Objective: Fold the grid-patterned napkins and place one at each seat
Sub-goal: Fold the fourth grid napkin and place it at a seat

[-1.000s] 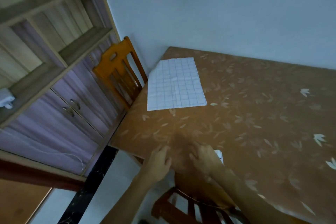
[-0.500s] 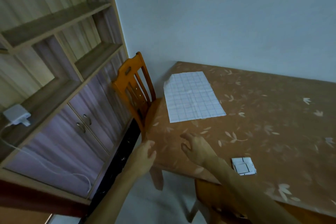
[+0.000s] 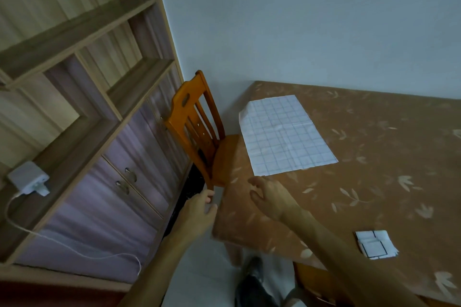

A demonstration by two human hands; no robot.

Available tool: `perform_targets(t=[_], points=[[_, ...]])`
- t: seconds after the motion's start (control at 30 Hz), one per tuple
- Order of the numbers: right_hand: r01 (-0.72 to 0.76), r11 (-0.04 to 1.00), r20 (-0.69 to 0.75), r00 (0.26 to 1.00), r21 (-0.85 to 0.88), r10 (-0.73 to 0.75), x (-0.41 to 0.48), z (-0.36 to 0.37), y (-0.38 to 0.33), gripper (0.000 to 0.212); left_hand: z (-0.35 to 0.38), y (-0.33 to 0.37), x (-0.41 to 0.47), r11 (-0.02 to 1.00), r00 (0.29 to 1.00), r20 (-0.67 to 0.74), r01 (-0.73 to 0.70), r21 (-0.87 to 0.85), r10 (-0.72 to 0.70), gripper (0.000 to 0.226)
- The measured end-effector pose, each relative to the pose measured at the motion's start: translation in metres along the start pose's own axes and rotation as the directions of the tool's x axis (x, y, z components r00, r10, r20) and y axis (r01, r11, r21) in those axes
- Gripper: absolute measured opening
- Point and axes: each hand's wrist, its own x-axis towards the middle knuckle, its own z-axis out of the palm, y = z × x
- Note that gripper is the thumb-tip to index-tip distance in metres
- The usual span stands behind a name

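Observation:
A white grid-patterned napkin (image 3: 284,134) lies flat and unfolded near the table's left end, in front of an orange wooden chair (image 3: 197,129). A small folded napkin (image 3: 375,244) rests near the table's front edge at the right. My left hand (image 3: 199,209) hovers off the table's front-left corner, fingers apart, holding nothing. My right hand (image 3: 268,197) floats above the table just short of the flat napkin's near edge, fingers spread and empty.
The table (image 3: 374,177) carries a brown leaf-print cover and stands against a pale wall. A wooden shelf unit with cabinet doors (image 3: 119,157) fills the left side. A white charger (image 3: 28,178) with a cable sits on its ledge. Another chair (image 3: 314,281) is tucked under the front edge.
Both hands left the folded napkin at the front edge and moved left toward the flat napkin. The view shifted, bringing the chair and flat napkin closer.

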Motion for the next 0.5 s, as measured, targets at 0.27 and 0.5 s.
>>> perform_targets(t=[0.27,0.5], points=[[-0.161,0.984,0.004,0.987,0.079,0.161,0.08,-0.007,0.041,0.038,0.0,0.022,0.107,0.989,0.991,0.118,-0.082,0.124,0.067,0.038],[-0.298,0.95,0.002,0.954,0.096,0.299,0.13,-0.026,0.089,0.041,0.046,0.074,0.183,0.989,0.982,0.174,-0.097,0.115,0.076,0.039]])
